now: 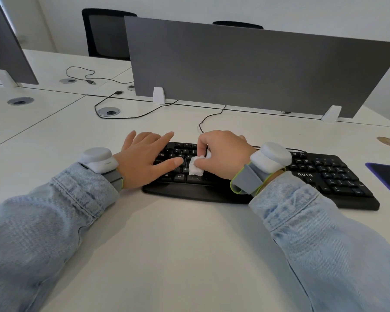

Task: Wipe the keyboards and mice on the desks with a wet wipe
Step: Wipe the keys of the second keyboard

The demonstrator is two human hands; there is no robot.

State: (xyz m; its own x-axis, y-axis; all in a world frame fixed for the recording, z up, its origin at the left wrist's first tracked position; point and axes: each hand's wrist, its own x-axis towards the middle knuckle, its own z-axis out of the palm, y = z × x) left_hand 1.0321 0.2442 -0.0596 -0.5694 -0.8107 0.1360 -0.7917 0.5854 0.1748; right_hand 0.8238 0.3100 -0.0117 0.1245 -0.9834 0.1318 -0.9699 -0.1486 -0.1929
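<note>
— Denim sleeves (43, 221) fill the foreground; why is the left hand (144, 158) flat on the black keyboard (324, 174)?

— Probably to steady it on the white desk (167, 244). Its fingers lie straight, gripping nothing.

— And the right hand (223, 152)?

— Curled, pinching a crumpled wet wipe (196, 166) against the left-side keys.

— Any containers?

— None. No mouse visible either, only a mat corner (387, 176) at right.

Both arms: light blue denim sleeves (54, 221), stitched cuffs. Each wrist: rounded pale grey-white device (98, 159) on grey strap (248, 179); right strap edged yellow-green.
</note>
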